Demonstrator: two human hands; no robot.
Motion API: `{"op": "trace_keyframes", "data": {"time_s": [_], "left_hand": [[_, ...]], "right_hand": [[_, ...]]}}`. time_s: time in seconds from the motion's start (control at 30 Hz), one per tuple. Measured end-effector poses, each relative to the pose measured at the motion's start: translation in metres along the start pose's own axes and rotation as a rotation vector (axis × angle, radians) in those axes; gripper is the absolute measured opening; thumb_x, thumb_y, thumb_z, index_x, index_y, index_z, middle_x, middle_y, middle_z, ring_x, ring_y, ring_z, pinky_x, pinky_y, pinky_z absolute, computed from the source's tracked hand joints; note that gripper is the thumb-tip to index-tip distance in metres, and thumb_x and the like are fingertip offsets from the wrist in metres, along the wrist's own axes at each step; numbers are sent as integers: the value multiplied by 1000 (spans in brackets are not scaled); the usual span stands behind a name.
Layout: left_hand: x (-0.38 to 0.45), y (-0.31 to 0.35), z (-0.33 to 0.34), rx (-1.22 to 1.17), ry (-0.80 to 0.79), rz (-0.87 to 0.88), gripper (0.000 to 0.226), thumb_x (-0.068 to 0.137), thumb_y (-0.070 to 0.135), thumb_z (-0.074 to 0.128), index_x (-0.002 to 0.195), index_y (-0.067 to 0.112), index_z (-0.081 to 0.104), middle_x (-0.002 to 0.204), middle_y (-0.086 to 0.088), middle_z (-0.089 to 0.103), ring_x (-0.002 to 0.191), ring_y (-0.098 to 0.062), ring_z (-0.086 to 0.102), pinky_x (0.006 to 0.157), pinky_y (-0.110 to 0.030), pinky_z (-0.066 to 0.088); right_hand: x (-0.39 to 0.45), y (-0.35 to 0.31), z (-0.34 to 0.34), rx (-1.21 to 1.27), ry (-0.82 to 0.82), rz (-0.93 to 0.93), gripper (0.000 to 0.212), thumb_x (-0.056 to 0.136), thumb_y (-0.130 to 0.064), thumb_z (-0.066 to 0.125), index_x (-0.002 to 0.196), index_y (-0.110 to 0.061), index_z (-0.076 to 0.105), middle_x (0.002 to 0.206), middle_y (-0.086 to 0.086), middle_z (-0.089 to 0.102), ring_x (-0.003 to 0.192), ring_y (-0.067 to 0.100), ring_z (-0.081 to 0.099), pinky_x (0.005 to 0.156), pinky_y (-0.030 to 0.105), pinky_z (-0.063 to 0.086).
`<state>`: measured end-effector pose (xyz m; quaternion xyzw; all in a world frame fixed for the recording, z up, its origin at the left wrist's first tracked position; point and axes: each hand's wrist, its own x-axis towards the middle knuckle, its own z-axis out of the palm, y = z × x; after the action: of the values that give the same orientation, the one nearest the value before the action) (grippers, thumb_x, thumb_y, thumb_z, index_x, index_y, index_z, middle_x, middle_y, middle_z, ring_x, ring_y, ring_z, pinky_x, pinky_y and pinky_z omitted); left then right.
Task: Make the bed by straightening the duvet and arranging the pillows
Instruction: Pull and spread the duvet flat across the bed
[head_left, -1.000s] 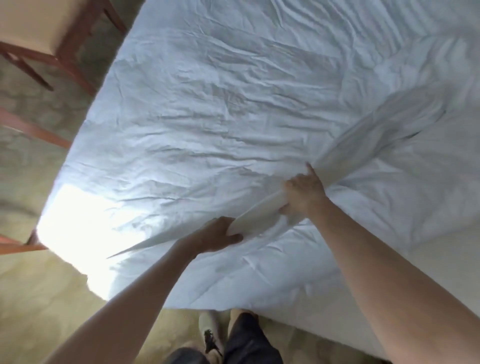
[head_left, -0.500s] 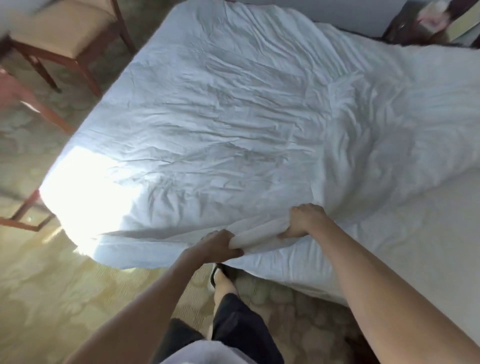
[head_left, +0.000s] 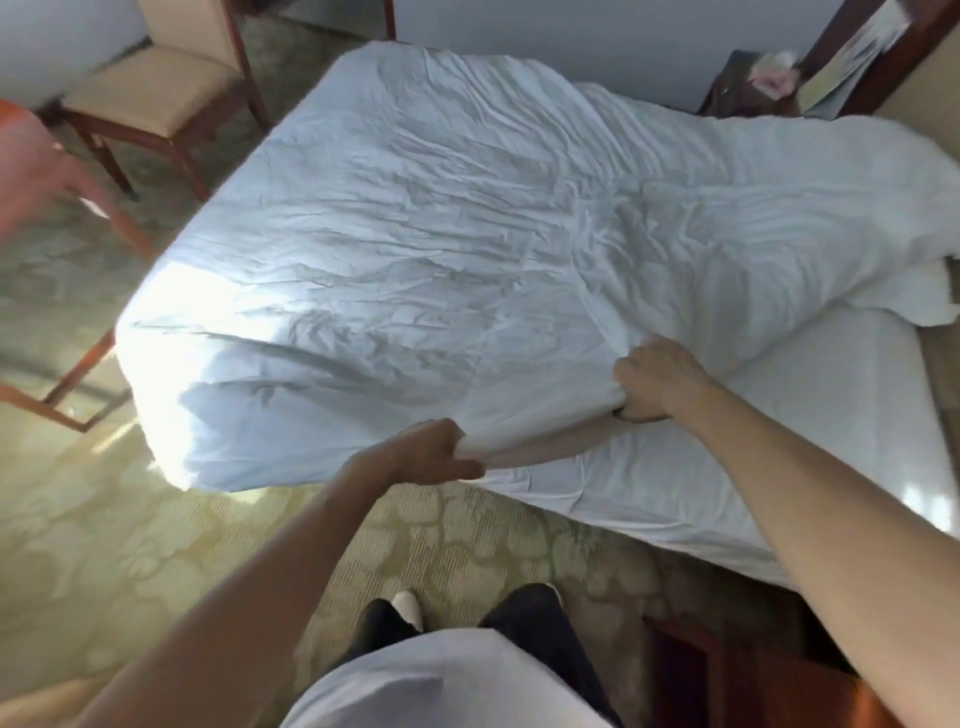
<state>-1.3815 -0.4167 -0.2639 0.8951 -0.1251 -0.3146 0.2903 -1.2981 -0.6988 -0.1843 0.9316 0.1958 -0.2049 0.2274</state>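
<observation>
**White duvet gripped at its near edge**

White and creased, the duvet (head_left: 441, 234) spread over most of the bed (head_left: 810, 415), hanging over the foot end at the left where sunlight hits it. Bunched higher toward the far right, near the head end. Bare sheet showing at the right, beside the duvet's slanted edge.

Left hand (head_left: 426, 449) curled round the duvet's near edge, fingers closed on a fold of cloth, just off the side of the bed. Right hand (head_left: 657, 376) likewise closed on the same edge farther to the right, fingers tucked under the cloth, resting over the mattress. A short taut strip of fabric running between the two hands.

Beyond the foot of the bed, a wooden chair (head_left: 171, 88) with a tan padded seat. Patterned yellow-green carpet (head_left: 104, 545) underfoot. At the top right, a dark nightstand (head_left: 748, 88) with blurred items on it, too smeared to identify. At the bottom, dark trousers (head_left: 535, 634) and a pale shirt (head_left: 441, 686) of the person standing beside the bed.
</observation>
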Motion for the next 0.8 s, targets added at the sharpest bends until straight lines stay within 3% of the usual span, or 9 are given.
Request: {"op": "trace_keyframes", "data": {"time_s": [0.17,0.3,0.33,0.43,0.5,0.57,0.67,0.73,0.8], "left_hand": [[-3,24,3,-70,17,-82,25,86,43,71,80,22,59,74,5,58,60,-10,52,60,-27,40],[25,100,35,-58,-22,-36,74,79,55,73,139,22,43,132,8,50,116,-14,51,97,-32,43],[35,122,48,-33,13,-4,80,80,52,74,144,21,38,136,6,46,123,-16,47,102,-34,40],[60,165,86,-4,296,59,44,84,40,72,117,17,54,115,-3,62,108,-27,59,84,-37,45],[57,173,91,-24,390,7,16,87,33,66,91,20,57,91,-3,67,90,-28,64,70,-37,44],[43,174,89,32,297,-12,9,86,31,65,81,27,59,76,2,64,77,-23,64,63,-32,40],[23,173,95,136,156,-39,12,84,33,66,89,23,69,74,4,64,70,-17,59,67,-29,41],[16,175,102,169,153,-45,13,84,35,65,87,23,69,70,7,59,69,-15,55,70,-29,40],[13,178,103,211,137,-25,9,83,35,65,79,27,65,63,11,54,66,-14,54,68,-28,40]], "right_hand": [[-45,18,25,281,-36,-30,56,84,-57,60,115,-11,60,118,11,62,106,28,61,86,33,48],[-77,28,52,504,4,-101,47,84,-55,64,105,-14,62,108,8,62,103,27,59,80,31,45],[-79,31,56,530,47,-125,43,83,-53,65,104,-15,63,107,8,63,103,28,60,77,31,44],[-85,47,59,598,112,-179,28,80,-49,69,78,-23,58,86,1,61,88,25,60,68,31,39],[-92,56,60,589,108,-218,38,79,-55,69,64,-29,46,73,-7,53,75,18,56,63,31,38],[-96,61,63,532,51,-242,45,79,-69,61,65,-28,48,71,-9,53,69,13,54,63,31,39],[-84,58,73,631,-101,-178,69,85,-79,35,63,-15,45,64,-2,53,63,16,55,66,33,44],[-68,50,81,581,-144,-105,64,88,-76,36,70,-16,48,77,1,59,76,21,60,75,36,45],[-54,39,93,459,-206,-25,50,85,-64,57,99,-16,58,107,4,61,102,24,60,83,35,43]]}}
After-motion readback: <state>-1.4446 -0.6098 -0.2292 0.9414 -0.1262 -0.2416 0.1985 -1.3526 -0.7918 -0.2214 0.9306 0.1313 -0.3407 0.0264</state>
